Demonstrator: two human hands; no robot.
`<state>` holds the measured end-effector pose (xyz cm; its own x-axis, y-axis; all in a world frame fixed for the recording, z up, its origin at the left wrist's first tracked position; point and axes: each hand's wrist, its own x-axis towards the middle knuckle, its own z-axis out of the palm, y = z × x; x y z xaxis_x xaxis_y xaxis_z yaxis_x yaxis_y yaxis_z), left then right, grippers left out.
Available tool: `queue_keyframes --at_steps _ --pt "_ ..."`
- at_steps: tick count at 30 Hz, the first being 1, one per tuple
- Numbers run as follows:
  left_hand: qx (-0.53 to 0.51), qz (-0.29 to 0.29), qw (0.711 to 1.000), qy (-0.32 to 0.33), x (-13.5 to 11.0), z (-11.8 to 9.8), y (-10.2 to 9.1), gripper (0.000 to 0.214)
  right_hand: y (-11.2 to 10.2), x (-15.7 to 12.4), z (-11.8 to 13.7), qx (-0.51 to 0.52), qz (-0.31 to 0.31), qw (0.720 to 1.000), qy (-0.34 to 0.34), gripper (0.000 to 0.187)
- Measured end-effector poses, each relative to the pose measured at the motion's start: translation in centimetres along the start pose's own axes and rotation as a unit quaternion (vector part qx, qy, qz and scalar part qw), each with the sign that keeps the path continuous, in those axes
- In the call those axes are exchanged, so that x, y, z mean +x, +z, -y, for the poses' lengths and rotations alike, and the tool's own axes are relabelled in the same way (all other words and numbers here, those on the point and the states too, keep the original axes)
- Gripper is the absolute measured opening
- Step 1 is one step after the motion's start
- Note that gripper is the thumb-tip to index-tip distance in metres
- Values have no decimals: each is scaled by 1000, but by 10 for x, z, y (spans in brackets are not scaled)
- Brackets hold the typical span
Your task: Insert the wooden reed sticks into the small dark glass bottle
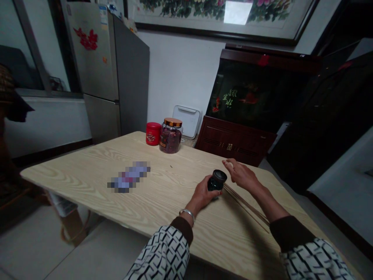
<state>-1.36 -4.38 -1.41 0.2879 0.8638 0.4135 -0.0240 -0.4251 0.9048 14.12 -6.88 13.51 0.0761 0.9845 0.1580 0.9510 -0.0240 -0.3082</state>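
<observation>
My left hand [204,193] is wrapped round a small dark glass bottle [215,184] with a wide black rim, tilted slightly over the table. A silver bangle circles my left wrist. To the right of the bottle, my right hand [242,174] is raised with its fingers stretched out and partly apart. No object shows in it. Several thin wooden sticks [247,206] lie on the table below my right forearm, their far ends close to the bottle. Part of the bottle's body is hidden behind my left fingers.
The light wooden table [163,194] carries a red canister [153,134] and a glass jar [170,139] with a copper-coloured lid at its far edge. A blurred-out flat item [129,177] lies at left. Behind stand a fridge [131,77] and a dark fish tank [244,97].
</observation>
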Motion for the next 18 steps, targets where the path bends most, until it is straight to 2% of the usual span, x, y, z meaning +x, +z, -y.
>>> queue_keyframes --at_steps 2,5,6,8,10,11,13,16,18 --pt "-2 0 1000 1 0 1 0 68 2 1 0 1 -24 1000 -15 64" --pt "-7 4 1000 -1 0 2 0 67 4 2 0 58 21 993 -99 59" --pt "-9 4 1000 -2 0 2 0 67 3 2 1 64 36 992 -106 61" --pt "-14 3 1000 -1 0 2 1 67 2 2 1 40 32 997 -64 65" --pt "-21 2 1000 0 1 3 1 68 -1 1 1 -10 -13 1000 8 70" --pt "-24 2 1000 -1 1 3 1 68 -1 1 0 -26 -31 999 23 70" --pt "-26 4 1000 -4 1 4 1 68 -1 1 -2 -19 -20 999 -27 65" --pt "-26 9 1000 -5 2 4 2 68 3 2 -4 25 88 979 -180 72" --pt "-22 11 1000 -7 3 5 2 68 7 4 -5 19 137 965 -224 73"
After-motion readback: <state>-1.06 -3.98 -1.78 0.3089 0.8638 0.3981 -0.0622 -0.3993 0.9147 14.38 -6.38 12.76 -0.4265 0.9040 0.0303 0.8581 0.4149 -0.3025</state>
